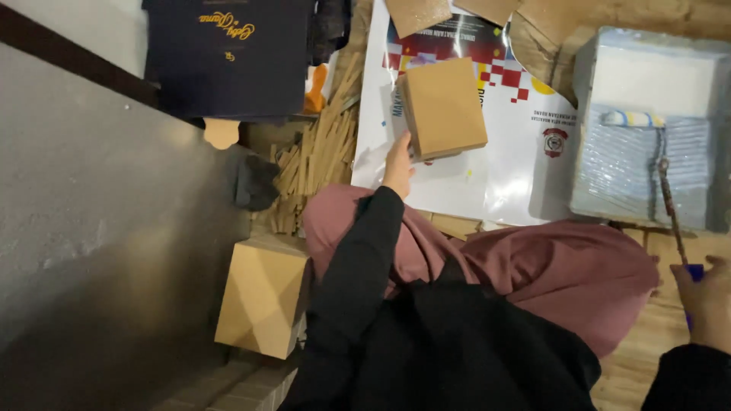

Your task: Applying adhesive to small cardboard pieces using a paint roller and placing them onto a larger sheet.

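From the head camera, the left hand point(398, 161) reaches far forward and grips the near left edge of a brown cardboard box point(443, 108), which lies on a glossy white poster point(499, 171) spread on the floor. The right hand point(707, 301), at the near right edge, is closed on what looks like a small blue tool point(694, 275); most of it is hidden. Left of the poster lies a heap of wooden sticks point(318, 156), and another cardboard box point(263, 295) sits nearer, by the grey wall point(99, 221).
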